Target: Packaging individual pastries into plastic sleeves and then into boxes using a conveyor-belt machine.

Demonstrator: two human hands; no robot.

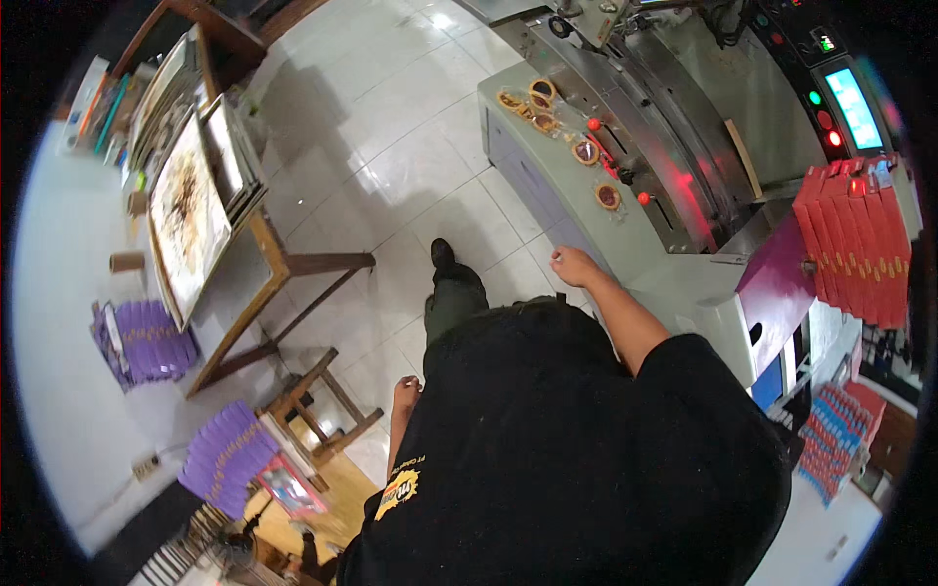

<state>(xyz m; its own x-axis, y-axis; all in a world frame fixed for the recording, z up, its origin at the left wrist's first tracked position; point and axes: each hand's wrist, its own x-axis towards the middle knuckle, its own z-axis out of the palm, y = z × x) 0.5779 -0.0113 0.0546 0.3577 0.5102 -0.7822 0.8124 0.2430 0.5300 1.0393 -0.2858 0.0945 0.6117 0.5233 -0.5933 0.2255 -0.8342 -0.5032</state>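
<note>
My right hand [574,265] hangs with its fingers curled beside the pale green-grey side ledge of a large metal machine [667,282]. I see nothing in its grasp. Near my left thigh, my left hand [407,393] hangs low, partly hidden by my black shirt, its fingers bent; no held object shows. On the ledge lie several round, yellow-rimmed items with dark centres, some in clear plastic, one [607,196] closest to my right hand. Red-knobbed levers [644,198] stick out of slots in the machine's metal plate.
At left, a wooden-legged table [267,253] bears a stack of stained sheets or boards [187,209]. Purple packs [227,458] sit by a wooden stool [330,403]. Red cartons [850,242] are stacked beside the lit control panel [852,108]. Tiled floor [410,168] runs between.
</note>
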